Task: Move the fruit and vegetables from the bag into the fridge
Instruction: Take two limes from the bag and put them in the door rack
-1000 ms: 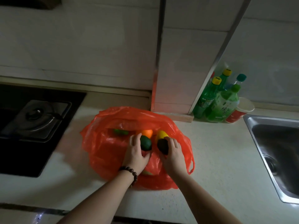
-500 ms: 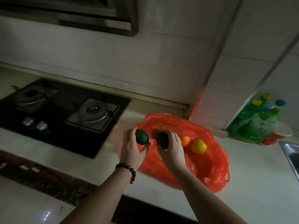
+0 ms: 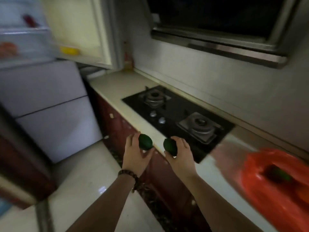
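My left hand (image 3: 136, 155) grips a dark green round fruit (image 3: 145, 141), and my right hand (image 3: 181, 154) grips a second dark green fruit (image 3: 169, 146). Both are held in the air in front of the counter edge, by the stove. The red plastic bag (image 3: 274, 195) lies on the counter at the far right, with a green fruit (image 3: 282, 174) showing inside it. The white fridge (image 3: 50, 111) stands at the left; its upper door (image 3: 80, 30) is open, with a yellow item (image 3: 69, 50) on the door shelf and red items blurred inside.
A black two-burner gas stove (image 3: 177, 118) is set into the pale countertop (image 3: 117, 87). Dark red cabinets (image 3: 115, 124) run below it. A range hood (image 3: 217, 22) hangs above. Pale tiled floor (image 3: 87, 178) lies between me and the fridge. A dark brown object (image 3: 20, 161) stands at the left.
Both hands lifted the two green fruits out of the bag. The view swung left, so the bag moved to the right edge and the fridge came into sight.
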A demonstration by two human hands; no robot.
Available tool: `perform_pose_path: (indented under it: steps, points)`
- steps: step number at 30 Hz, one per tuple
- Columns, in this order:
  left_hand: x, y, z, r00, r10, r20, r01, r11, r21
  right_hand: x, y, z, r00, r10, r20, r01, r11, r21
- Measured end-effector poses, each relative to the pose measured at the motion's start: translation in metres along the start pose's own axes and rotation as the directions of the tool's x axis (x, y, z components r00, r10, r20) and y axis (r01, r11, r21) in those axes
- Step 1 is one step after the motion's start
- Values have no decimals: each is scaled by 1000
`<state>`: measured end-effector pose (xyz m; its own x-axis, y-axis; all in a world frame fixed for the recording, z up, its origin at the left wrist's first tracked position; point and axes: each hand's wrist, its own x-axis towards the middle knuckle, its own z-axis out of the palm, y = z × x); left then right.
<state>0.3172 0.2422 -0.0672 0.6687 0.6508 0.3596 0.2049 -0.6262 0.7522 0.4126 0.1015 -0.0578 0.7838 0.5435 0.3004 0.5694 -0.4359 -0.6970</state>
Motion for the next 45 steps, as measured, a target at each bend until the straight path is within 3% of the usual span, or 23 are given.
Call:
perform_pose_path:
  steps: [7,13,19,26,35,45]
  points:
    - [8,-71,-130,960,-90,-266,121,987,104,27,-111,102,951,-264,162,245,961,127]
    - [36,-116,-195,903,-138,-407,219,962,160,70,-164,161,894,-406,190,383,912,149]
    - [102,-163,-218,873,-154,-462,273,941,202,145,-188,221,866,-465,185,432,881,191]
    - [234,-206,-217,886,-146,-441,264,939,220,269,-189,285,890,-421,174,381,897,224]
    - [383,-230,-235,905,-41,-424,148,964,221,406,-226,319,887,-453,94,422,875,236]
    - [540,-256,-288,891,195,-410,-141,977,158,512,-297,343,867,-490,-91,497,841,213]
